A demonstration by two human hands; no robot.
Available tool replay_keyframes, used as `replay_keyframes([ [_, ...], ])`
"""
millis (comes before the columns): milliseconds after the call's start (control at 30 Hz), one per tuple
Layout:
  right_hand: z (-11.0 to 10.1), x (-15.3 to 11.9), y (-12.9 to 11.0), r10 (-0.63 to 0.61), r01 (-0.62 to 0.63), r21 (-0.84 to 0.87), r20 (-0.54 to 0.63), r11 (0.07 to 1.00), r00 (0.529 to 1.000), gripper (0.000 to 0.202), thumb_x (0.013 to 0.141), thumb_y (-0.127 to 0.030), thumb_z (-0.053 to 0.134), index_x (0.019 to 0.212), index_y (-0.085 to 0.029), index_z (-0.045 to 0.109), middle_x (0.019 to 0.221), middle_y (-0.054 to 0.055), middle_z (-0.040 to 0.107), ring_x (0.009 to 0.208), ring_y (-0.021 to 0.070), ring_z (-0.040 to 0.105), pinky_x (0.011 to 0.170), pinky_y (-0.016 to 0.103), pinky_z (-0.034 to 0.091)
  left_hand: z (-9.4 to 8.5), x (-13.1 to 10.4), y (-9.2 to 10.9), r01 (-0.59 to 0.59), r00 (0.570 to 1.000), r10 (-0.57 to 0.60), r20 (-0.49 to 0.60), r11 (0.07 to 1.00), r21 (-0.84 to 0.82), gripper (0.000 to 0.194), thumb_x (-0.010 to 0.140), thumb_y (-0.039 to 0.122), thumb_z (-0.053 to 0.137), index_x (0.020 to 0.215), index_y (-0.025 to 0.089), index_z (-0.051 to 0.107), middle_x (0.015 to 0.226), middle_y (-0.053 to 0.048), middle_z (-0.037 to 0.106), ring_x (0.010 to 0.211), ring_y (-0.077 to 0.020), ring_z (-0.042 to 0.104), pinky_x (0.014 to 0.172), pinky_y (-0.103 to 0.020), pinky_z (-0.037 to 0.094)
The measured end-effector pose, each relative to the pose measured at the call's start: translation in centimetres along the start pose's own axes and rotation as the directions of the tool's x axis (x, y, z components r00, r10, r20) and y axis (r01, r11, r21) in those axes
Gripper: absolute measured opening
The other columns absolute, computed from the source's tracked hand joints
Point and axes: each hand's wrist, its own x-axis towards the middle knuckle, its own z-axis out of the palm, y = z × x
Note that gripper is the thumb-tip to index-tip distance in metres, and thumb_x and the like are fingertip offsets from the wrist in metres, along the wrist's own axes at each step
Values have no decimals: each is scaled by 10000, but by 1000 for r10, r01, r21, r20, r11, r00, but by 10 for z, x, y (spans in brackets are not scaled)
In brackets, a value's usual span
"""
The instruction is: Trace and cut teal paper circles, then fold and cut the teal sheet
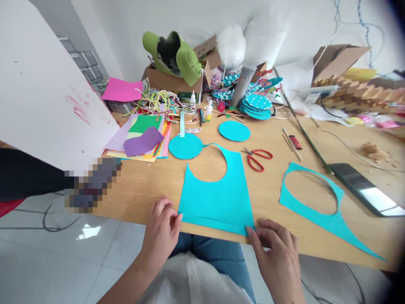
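A: Head view. What do we enter at the worktop's (136,185) near edge?

B: Blue sheet (215,202), one, at the middle of the near edge; round bite cut from its far side, crease along its near side.

A: Hands and grip?

B: Left hand (163,223), touching the sheet's near left corner, thumb and forefinger drawn together. Right hand (275,249), thumb laid at the near right corner, other fingers curled. Whether either grip has closed on the sheet, we cannot tell.

A: Just beyond it?

B: First disc (185,147), blue, one, beside the sheet's far left corner; pale green strip (182,123) overlapping its far rim. Second disc (234,131), blue, one, closer to the worktop's far edge, apart from the first. Scissors (259,158), one pair, red handles, right of the sheet, blades slightly parted.

A: Towards the right edge?

B: Blue offcut (292,197), one, large oval hole, pointed tail running towards the near edge. Dark phone (367,190), one.

A: Left half and far edge?

B: Coloured papers (141,123), one pile, left half, purple piece (144,142) on top. Along the far edge we count glue bottles (208,112), two; carton (174,81) bearing a green felt-like piece (188,63); patterned discs (256,109), one stack; grey cylinder (243,88), tilted.
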Motion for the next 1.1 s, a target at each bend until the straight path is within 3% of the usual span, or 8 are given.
replay_keyframes([
  [200, -1, 0, -2, 75, -74, 20, -9, 997, 997, 450, 870, -583, 522, 622, -217, 606, 911, 116, 633, 905, 272, 530, 755, 406, 421, 0, -1, -2, -3, 1000, 3, 13, 1000, 22, 163, 876, 193, 535, 726, 208, 474, 1023, -81, 508, 1053, -258, 511, 834, -398, 457],
  [400, -4, 1, 1, 92, -93, 4, 68, 996, 993, 469, 873, -593, 511, 615, -219, 628, 945, 116, 633, 933, 276, 523, 774, 415, 421, 0, 0, -3, -26, 1000, 26, -6, 999, 38, 160, 878, 212, 534, 726, 212, 486, 1039, -82, 519, 1035, -257, 522, 848, -401, 451],
  [767, -6, 8, 7, -24, 29, -62, 74, 998, 997, 517, 880, -626, 454, 622, -222, 644, 879, 122, 646, 812, 269, 564, 777, 449, 400, -1, 1, 0, 43, 999, -44, 18, 996, 74, 200, 878, 215, 534, 688, 212, 474, 1003, -74, 534, 992, -246, 535, 815, -394, 471],
  [1100, -11, 9, 22, -18, 28, -99, 101, 995, 995, 521, 850, -665, 440, 616, -242, 635, 785, 101, 635, 756, 287, 567, 731, 469, 416, -6, -1, -6, 44, 998, -41, -45, 997, 66, 128, 871, 174, 531, 751, 209, 502, 1000, -84, 553, 997, -240, 562, 833, -393, 500],
])
